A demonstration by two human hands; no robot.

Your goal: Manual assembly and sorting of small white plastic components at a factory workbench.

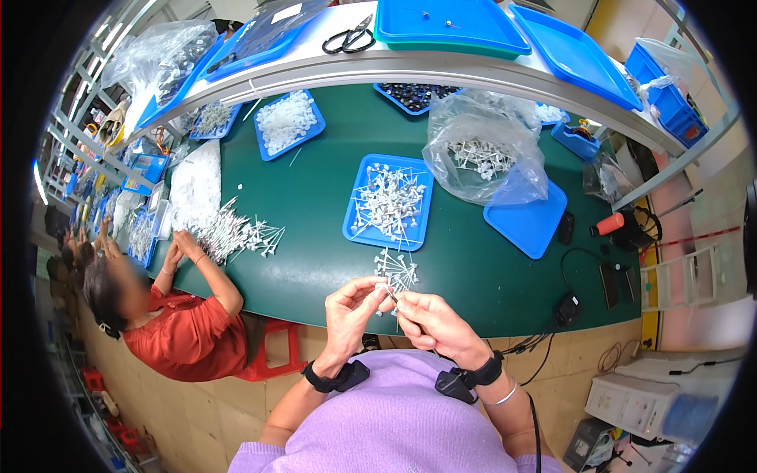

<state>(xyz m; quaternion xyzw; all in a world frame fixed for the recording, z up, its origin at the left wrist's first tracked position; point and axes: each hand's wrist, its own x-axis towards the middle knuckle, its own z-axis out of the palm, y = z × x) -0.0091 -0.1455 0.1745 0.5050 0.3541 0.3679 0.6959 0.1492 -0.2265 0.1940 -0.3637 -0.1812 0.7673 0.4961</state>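
Observation:
Both of my hands meet just over the near edge of the green table [307, 197]. My left hand [348, 317] is closed in a pinch on a small white part [382, 288]. Against it, my right hand [438, 322] pinches a thin, dark, pin-like piece, mostly covered by the fingers. Right beyond my fingertips lies a loose pile of white-headed parts with thin stems [397, 268]. Behind that pile, a blue tray [352, 229] holds many more of the same parts. What exactly the two pieces are is too small to make out.
A clear plastic bag [441, 162] of similar parts stands at the back right, by a blue tray lid [527, 225]. A shelf [315, 72] with trays and black scissors [349, 36] spans the far side. To my left, a person in red [189, 339] works at another pile [236, 234].

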